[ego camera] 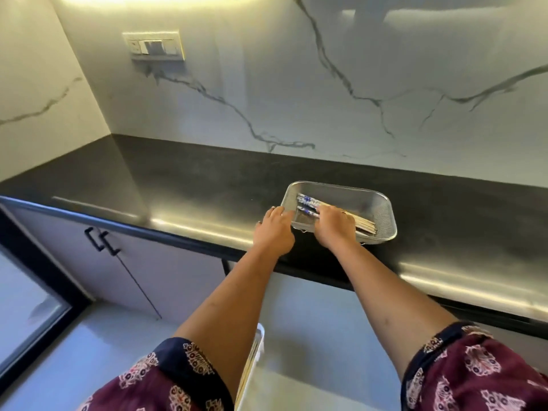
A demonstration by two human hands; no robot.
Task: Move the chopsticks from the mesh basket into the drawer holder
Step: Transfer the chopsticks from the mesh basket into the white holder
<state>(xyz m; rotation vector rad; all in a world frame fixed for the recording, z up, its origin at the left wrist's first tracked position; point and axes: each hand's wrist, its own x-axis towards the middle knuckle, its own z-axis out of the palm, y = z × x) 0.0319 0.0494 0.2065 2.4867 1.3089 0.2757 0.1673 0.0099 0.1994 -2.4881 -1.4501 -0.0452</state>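
Note:
A metal mesh basket (382,209) sits on the black countertop, right of centre. Inside it lies a bundle of pale chopsticks (308,201) with blue-patterned ends pointing left. My right hand (333,225) reaches into the basket and lies over the middle of the chopsticks, fingers curled around them. My left hand (274,229) rests on the basket's left rim, fingers against the mesh. A white drawer holder (256,348) with some chopsticks in it shows below, between my arms, mostly hidden by my left arm.
The black countertop (192,185) runs along a marble wall with a switch plate (154,46). Grey cabinet doors with black handles (102,240) stand at lower left. An open drawer front spreads below the counter edge.

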